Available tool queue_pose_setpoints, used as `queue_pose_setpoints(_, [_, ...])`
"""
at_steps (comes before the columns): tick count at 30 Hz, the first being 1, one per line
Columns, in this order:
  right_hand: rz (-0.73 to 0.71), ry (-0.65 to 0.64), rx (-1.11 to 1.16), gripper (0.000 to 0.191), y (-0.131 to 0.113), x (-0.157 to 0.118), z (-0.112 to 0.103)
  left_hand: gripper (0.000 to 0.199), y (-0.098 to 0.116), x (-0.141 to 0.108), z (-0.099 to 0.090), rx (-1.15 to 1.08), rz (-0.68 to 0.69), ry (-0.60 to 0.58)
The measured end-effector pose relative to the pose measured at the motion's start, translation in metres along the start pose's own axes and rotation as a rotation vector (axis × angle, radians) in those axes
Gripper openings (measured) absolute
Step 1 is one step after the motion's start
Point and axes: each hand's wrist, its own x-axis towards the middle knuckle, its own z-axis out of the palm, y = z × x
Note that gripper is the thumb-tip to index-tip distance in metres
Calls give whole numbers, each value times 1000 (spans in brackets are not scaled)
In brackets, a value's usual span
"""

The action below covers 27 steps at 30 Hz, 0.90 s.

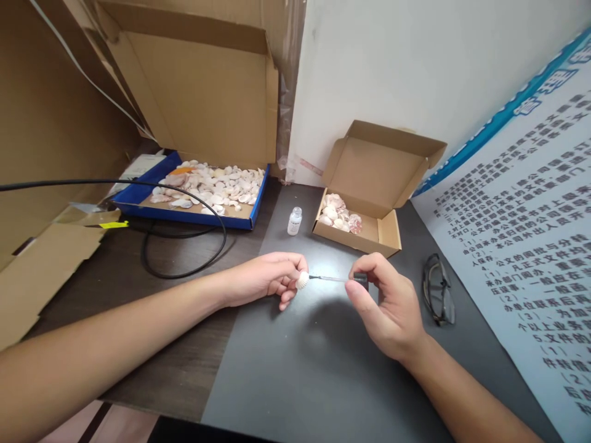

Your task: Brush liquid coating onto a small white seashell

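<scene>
Between the fingertips of my left hand [276,277] is a small white ribbed seashell [302,281]. My right hand [390,304] pinches the black cap of a thin applicator brush [329,279], held level above the dark mat. The brush's dark tip meets the shell's right edge, or comes very near it; I cannot tell which. Behind my hands, a small clear glass bottle [294,221] with a white label stands upright and uncapped on the mat. To its right, an open cardboard box [357,242] holds several white and pinkish shells.
A large blue-edged box [203,218] full of shells stands open at the back left, and a black cable [225,237] loops before it. Glasses [438,289] lie on the right of the dark mat [277,394]. A printed poster [521,234] leans along the right side.
</scene>
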Motion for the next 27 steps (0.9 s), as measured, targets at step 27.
queue_pose_setpoints(27, [-24,-59,-63,20,-1,1,0,9,0,-1,0,13,18,6])
